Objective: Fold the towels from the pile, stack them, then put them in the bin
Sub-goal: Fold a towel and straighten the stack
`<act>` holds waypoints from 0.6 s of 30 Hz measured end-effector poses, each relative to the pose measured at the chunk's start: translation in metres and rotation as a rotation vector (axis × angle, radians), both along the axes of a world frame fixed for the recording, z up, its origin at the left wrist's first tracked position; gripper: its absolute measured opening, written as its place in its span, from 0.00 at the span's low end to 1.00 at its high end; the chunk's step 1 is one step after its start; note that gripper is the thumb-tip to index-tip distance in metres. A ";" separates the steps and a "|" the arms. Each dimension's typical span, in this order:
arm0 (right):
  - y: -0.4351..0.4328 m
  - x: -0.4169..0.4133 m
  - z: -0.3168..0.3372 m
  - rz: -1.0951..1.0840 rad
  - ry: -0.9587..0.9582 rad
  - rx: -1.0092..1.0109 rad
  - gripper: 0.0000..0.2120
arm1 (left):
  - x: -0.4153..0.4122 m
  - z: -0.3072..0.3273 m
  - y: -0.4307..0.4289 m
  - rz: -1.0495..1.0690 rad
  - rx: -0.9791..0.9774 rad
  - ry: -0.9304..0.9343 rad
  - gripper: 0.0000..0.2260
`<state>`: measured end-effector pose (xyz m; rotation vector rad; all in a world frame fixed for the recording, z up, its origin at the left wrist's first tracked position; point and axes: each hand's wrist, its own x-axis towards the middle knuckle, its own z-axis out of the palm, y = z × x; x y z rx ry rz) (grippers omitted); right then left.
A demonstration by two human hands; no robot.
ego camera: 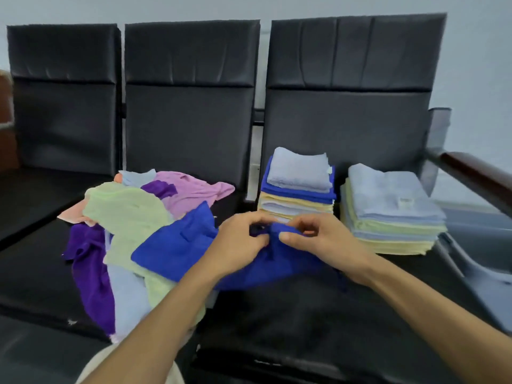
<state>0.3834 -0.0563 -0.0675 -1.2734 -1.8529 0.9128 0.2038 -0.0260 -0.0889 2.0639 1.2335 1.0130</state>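
A royal blue towel (177, 248) is spread loosely between the pile and the stacks. My left hand (239, 241) and my right hand (318, 236) both pinch its bunched upper edge, close together, just in front of the left stack. The loose pile (130, 214) of green, pink, purple, peach and pale blue towels lies on the middle seat to the left. A stack of folded towels (299, 187) topped by a pale blue one stands on the right seat. A second, wider stack (390, 212) stands right of it. No bin is in view.
Three black padded seats (188, 117) in a row carry everything. A dark wooden armrest (476, 176) on a metal frame closes the right end. Bare black seat cushion (291, 314) lies in front of my hands.
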 end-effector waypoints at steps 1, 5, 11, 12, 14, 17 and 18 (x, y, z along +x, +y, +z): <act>-0.007 0.019 -0.005 -0.007 -0.007 -0.031 0.05 | 0.014 -0.002 -0.001 -0.083 -0.038 0.014 0.16; -0.019 0.072 -0.025 -0.047 -0.227 0.036 0.05 | 0.058 -0.012 -0.004 -0.231 -0.064 0.166 0.08; -0.024 0.106 -0.011 -0.074 -0.455 0.238 0.03 | 0.088 -0.015 -0.004 -0.157 0.006 0.065 0.06; -0.025 0.111 -0.011 -0.070 -0.472 0.235 0.06 | 0.092 -0.015 -0.005 -0.157 0.032 0.072 0.06; -0.031 0.121 -0.011 -0.074 -0.550 0.233 0.08 | 0.103 -0.015 -0.011 -0.184 0.084 0.120 0.05; -0.036 0.129 -0.012 -0.107 -0.600 0.239 0.11 | 0.113 -0.015 -0.020 -0.245 0.053 0.146 0.10; -0.038 0.131 -0.013 -0.117 -0.610 0.236 0.14 | 0.116 -0.016 -0.024 -0.268 0.019 0.152 0.10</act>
